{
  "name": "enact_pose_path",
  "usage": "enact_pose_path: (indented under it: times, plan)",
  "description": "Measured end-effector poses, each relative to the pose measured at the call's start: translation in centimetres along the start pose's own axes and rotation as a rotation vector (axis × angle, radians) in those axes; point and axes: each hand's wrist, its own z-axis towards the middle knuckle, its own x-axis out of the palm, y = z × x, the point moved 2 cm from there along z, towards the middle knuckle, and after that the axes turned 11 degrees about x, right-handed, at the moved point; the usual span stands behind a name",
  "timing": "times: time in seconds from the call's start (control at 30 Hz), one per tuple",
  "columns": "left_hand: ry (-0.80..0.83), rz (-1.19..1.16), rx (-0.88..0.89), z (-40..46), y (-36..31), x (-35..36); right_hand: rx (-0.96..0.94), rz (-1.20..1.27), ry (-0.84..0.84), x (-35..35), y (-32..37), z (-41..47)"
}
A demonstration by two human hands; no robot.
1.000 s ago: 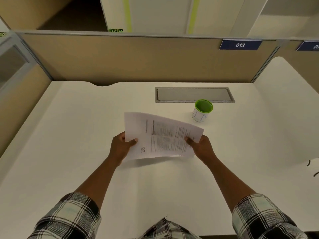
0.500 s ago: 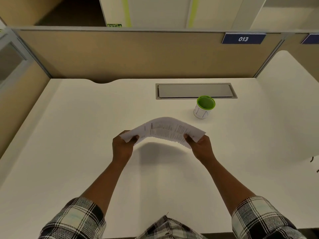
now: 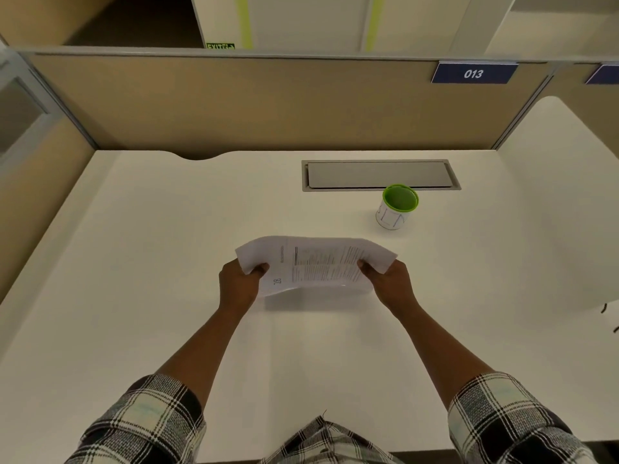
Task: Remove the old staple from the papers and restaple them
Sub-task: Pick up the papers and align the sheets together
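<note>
White papers (image 3: 318,264) spanning left-right, long axis crosswise; left hand (image 3: 239,284) and right hand (image 3: 390,283) each pinching 1 end, equally near.

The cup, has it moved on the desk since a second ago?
No. The cup stands just in front of the grey hatch, near its right end, as before; only the camera shifted.

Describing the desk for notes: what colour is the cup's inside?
Bright green inside the cup, per the head view.
</note>
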Motion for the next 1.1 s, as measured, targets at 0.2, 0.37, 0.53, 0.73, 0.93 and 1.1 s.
enact_pose_path:
  times: [0.2,0.37,0.53,0.73,0.93,1.1]
  plan:
    - [0.032,0.222,0.166,2.5,-2.5,-0.2,0.036,-0.126,-0.084,-1.0,1.9,1.0]
    - [0.073,0.263,0.264,3.7,-4.7,0.3,-0.184,-0.480,-0.222,-0.5,4.7,1.6]
    - [0.199,0.308,0.399,3.8,-6.4,0.8,-0.376,-0.761,-0.091,1.1,7.5,1.6]
    - [0.292,0.337,0.444,3.7,-7.9,1.3,-0.314,-0.687,0.170,2.4,8.2,1.6]
    - [0.103,0.252,0.346,4.0,-7.2,0.9,-0.319,-0.579,0.082,1.4,7.8,1.7]
    - [0.106,-0.019,0.036,3.2,-4.7,1.2,-0.150,-0.218,0.101,-0.1,6.9,1.8]
